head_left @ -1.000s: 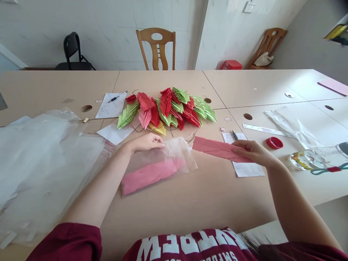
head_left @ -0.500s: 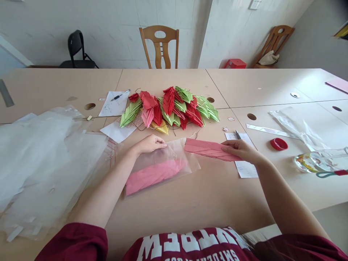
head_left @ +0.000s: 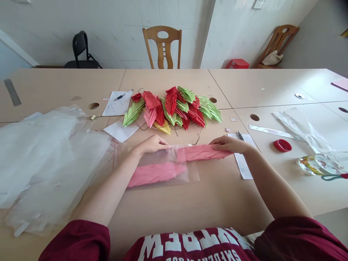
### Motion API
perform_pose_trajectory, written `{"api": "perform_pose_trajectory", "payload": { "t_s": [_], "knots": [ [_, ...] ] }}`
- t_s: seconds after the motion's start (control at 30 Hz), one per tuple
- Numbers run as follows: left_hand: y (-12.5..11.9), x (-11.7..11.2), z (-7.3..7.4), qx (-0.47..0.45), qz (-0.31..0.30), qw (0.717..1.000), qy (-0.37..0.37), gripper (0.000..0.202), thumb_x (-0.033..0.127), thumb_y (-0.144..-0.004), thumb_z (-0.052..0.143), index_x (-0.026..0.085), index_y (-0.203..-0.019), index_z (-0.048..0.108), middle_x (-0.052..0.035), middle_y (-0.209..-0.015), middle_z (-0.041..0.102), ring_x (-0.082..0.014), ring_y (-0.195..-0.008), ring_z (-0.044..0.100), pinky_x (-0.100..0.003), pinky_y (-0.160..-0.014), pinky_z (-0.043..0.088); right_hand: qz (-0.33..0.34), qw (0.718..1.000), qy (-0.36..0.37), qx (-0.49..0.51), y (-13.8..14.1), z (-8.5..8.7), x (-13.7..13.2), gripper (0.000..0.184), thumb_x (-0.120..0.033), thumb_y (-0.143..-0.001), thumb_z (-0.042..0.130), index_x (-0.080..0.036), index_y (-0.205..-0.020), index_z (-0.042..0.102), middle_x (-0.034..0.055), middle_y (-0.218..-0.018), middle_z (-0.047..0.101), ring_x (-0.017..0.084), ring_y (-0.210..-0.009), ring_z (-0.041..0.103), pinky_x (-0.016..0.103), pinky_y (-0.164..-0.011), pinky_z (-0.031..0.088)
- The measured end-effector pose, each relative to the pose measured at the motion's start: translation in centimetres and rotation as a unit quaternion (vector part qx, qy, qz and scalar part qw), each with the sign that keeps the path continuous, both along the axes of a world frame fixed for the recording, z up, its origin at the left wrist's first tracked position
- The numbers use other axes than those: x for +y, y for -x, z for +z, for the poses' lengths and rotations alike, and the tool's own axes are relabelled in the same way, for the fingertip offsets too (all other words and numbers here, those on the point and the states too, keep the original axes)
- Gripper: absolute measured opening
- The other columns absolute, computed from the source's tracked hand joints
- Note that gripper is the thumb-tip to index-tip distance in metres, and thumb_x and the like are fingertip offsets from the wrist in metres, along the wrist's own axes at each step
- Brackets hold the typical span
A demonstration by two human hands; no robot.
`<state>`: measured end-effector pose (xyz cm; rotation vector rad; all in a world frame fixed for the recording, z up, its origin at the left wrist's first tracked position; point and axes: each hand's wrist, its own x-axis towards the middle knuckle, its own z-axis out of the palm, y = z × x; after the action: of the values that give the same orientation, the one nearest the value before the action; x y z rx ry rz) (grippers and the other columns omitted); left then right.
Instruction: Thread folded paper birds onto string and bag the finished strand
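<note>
My left hand [head_left: 156, 144] pinches the upper edge of a clear plastic bag [head_left: 192, 174] whose mouth faces right. Inside the bag, along its lower side, lies one pink folded paper piece [head_left: 154, 174]. A second pink folded paper strip [head_left: 208, 152] is gripped at its right end by my right hand [head_left: 228, 144]. Its left end sits within the bag's mouth, seen through the plastic, above the first piece. Just beyond my hands lies a pile of red, green, pink and yellow folded paper pieces [head_left: 187, 108] with loose strings.
Many empty plastic bags [head_left: 49, 156] cover the table's left side. Papers with pens [head_left: 116, 104] lie beyond the hands. To the right are a paper slip [head_left: 245, 167], a red tape roll [head_left: 282, 145], a plastic wrapper [head_left: 301, 127] and a clear bottle [head_left: 326, 163]. Chairs stand by the wall.
My right hand has moved left, and the strip's left end has slid from the bag's mouth into the bag. The left hand still holds the bag's edge.
</note>
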<state>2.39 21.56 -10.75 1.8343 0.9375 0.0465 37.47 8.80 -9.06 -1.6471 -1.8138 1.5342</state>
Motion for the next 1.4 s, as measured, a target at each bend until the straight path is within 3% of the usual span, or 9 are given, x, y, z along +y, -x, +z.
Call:
{"api": "perform_pose_trajectory", "payload": {
  "t_s": [0.1, 0.23, 0.37, 0.47, 0.6, 0.73, 0.93, 1.3, 1.4],
  "knots": [
    [0.1, -0.2, -0.2, -0.005, 0.017, 1.000, -0.004, 0.036, 0.052, -0.067, 0.070, 0.018, -0.074, 0.078, -0.0017, -0.067, 0.069, -0.0159, -0.062, 0.054, -0.025, -0.058, 0.038, -0.016, 1.000, -0.002, -0.007, 0.3, 0.1, 0.3, 0.051, -0.059, -0.080, 0.058, -0.016, -0.104, 0.070, 0.0036, -0.079, 0.064, 0.012, -0.063, 0.052, 0.024, -0.051, 0.037],
    [-0.6, -0.6, -0.3, -0.013, 0.019, 1.000, 0.004, 0.035, 0.051, -0.072, 0.066, 0.019, -0.078, 0.078, -0.0014, -0.071, 0.070, -0.0147, -0.063, 0.052, -0.025, -0.059, 0.037, 0.013, 0.998, 0.050, 0.045, 2.6, -0.3, 0.8, 0.051, -0.057, -0.082, 0.057, -0.020, -0.117, 0.064, 0.0040, -0.083, 0.067, 0.012, -0.058, 0.060, 0.021, -0.043, 0.040],
    [-1.4, -0.8, 0.0, -0.033, 0.008, 0.999, -0.008, 0.032, 0.049, -0.071, 0.067, 0.019, -0.071, 0.076, -0.0021, -0.070, 0.069, -0.0166, -0.065, 0.054, -0.027, -0.060, 0.038, 0.013, 0.999, 0.027, 0.041, 4.3, -0.7, 1.5, 0.048, -0.054, -0.083, 0.060, -0.022, -0.119, 0.062, 0.0015, -0.072, 0.068, 0.012, -0.047, 0.061, 0.019, -0.034, 0.036],
    [-1.2, -0.5, 0.3, -0.037, 0.022, 0.999, -0.030, 0.032, 0.049, -0.071, 0.067, 0.018, -0.072, 0.076, -0.0024, -0.068, 0.068, -0.0184, -0.066, 0.056, -0.028, -0.060, 0.040, -0.045, 0.997, 0.011, 0.055, 3.6, -0.5, 1.6, 0.041, -0.049, -0.082, 0.064, -0.020, -0.111, 0.062, 0.0034, -0.076, 0.069, 0.014, -0.058, 0.066, 0.018, -0.040, 0.045],
    [-0.9, -0.4, 0.1, -0.038, 0.045, 0.996, -0.060, 0.031, 0.048, -0.074, 0.066, 0.019, -0.079, 0.077, -0.0023, -0.077, 0.072, -0.0188, -0.072, 0.060, -0.028, -0.066, 0.043, -0.169, 0.980, 0.004, 0.101, 2.7, -0.5, 0.9, 0.034, -0.048, -0.080, 0.070, -0.016, -0.092, 0.065, 0.0065, -0.080, 0.069, 0.017, -0.072, 0.069, 0.026, -0.061, 0.059],
    [-1.5, -0.7, -0.6, -0.049, 0.080, 0.993, -0.078, 0.030, 0.044, -0.076, 0.066, 0.018, -0.086, 0.077, -0.0039, -0.090, 0.075, -0.0199, -0.085, 0.064, -0.029, -0.078, 0.045, -0.234, 0.960, 0.006, 0.155, 3.2, -1.1, 0.1, 0.035, -0.047, -0.077, 0.074, -0.017, -0.091, 0.064, 0.0065, -0.083, 0.069, 0.017, -0.072, 0.070, 0.031, -0.072, 0.061],
    [-1.7, -0.6, -1.0, -0.073, 0.085, 0.988, -0.110, 0.034, 0.047, -0.079, 0.062, 0.016, -0.082, 0.076, -0.0042, -0.087, 0.075, -0.0196, -0.083, 0.064, -0.028, -0.074, 0.045, -0.296, 0.939, -0.051, 0.170, 2.3, -1.5, -0.9, 0.037, -0.048, -0.075, 0.075, -0.017, -0.091, 0.063, 0.0045, -0.077, 0.069, 0.015, -0.068, 0.070, 0.030, -0.073, 0.062],
    [-3.7, -1.6, -1.6, -0.085, 0.091, 0.981, -0.152, 0.027, 0.040, -0.081, 0.061, 0.016, -0.082, 0.075, -0.0047, -0.086, 0.075, -0.0203, -0.083, 0.066, -0.029, -0.078, 0.049, -0.277, 0.939, -0.003, 0.202, 5.2, -2.8, -1.1, 0.039, -0.050, -0.073, 0.076, -0.018, -0.092, 0.063, 0.0054, -0.080, 0.072, 0.017, -0.071, 0.072, 0.030, -0.069, 0.062],
    [-3.8, -2.2, -1.1, -0.073, 0.109, 0.965, -0.225, 0.029, 0.038, -0.086, 0.055, 0.016, -0.091, 0.074, -0.0063, -0.096, 0.074, -0.0214, -0.092, 0.066, -0.032, -0.087, 0.049, -0.285, 0.936, -0.007, 0.209, 5.0, -2.8, -1.2, 0.038, -0.049, -0.074, 0.076, -0.019, -0.093, 0.063, 0.0060, -0.080, 0.072, 0.018, -0.072, 0.072, 0.030, -0.071, 0.062]
  ]
}}
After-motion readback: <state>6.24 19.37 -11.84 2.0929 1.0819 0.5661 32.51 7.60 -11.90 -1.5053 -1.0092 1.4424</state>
